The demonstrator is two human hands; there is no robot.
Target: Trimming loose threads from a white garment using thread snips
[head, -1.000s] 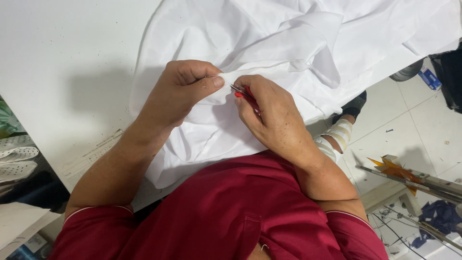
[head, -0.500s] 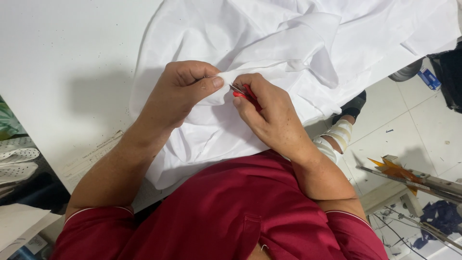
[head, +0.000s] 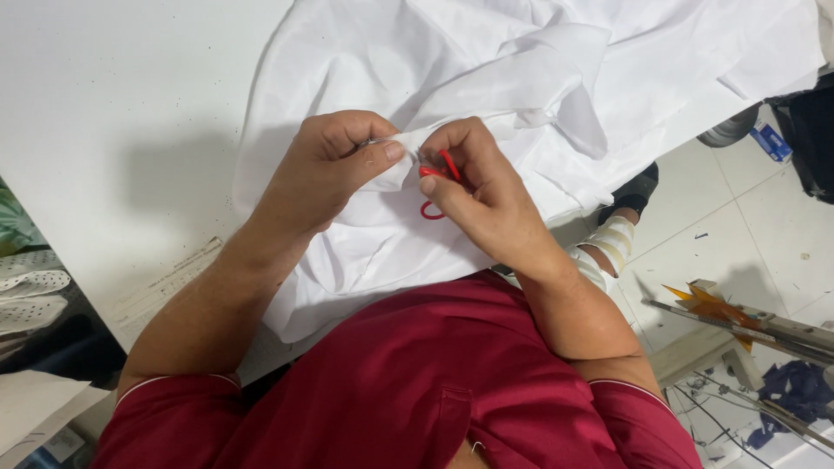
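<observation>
A crumpled white cloth (head: pixel 521 78) lies spread over a white table (head: pixel 113 113). My left hand (head: pixel 334 169) pinches a fold of this cloth between thumb and fingers. Right beside it, my right hand (head: pixel 478 191) grips small red-handled scissors (head: pixel 437 187), the blades pointing at the pinched fold. One red loop of the handle shows below my fingers; the blades are mostly hidden by my hands. Both hands nearly touch over the cloth, just in front of my red shirt.
The table's front edge runs diagonally at lower left, with a strip of paper (head: pixel 165 291) along it. On the tiled floor at right are a sandalled foot (head: pixel 612 239), a metal bar with an orange piece (head: pixel 738 317), and blue fabric (head: pixel 804 391).
The red scissors show more now, with a handle loop exposed below my right fingers. Both hands stay at the same fold of cloth.
</observation>
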